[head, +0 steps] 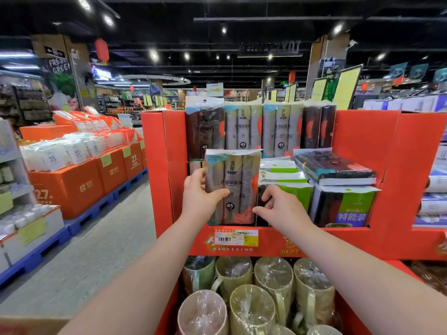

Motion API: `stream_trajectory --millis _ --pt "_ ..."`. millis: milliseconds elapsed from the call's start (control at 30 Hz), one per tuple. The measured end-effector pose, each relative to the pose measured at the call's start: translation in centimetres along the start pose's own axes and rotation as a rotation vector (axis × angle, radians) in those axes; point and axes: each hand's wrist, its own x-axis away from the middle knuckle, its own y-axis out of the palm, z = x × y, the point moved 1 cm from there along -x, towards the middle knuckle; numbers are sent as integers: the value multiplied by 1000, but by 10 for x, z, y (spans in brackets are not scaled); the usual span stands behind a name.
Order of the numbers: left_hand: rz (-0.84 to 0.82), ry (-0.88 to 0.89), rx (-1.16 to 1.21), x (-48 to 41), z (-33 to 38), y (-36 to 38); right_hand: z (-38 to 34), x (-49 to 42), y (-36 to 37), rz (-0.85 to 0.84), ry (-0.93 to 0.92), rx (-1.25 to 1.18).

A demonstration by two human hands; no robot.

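Nearest, below the fingers, plastic-wrapped cups [273,279] fill the bin. Above them, both hands hold the pack of bag rolls [238,180] upright at the front of the red shelf [350,240], its foot just above the price label [235,237]. The left hand [200,197] grips its left edge, thumb across the front. The right hand [283,209] pinches the lower right edge, fingers curled behind. The pack looks neither released nor lifted clear, so the move seems about midway. Beyond the fingers stand matching packs [243,126].
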Motion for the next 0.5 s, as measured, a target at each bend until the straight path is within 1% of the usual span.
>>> stream_trajectory --millis 267,500 --pt "-20 45 39 -2 -5 -1 1 -1 2 3 4 3" --pt "-62 0 59 6 -21 3 1 1 4 18 9 6"
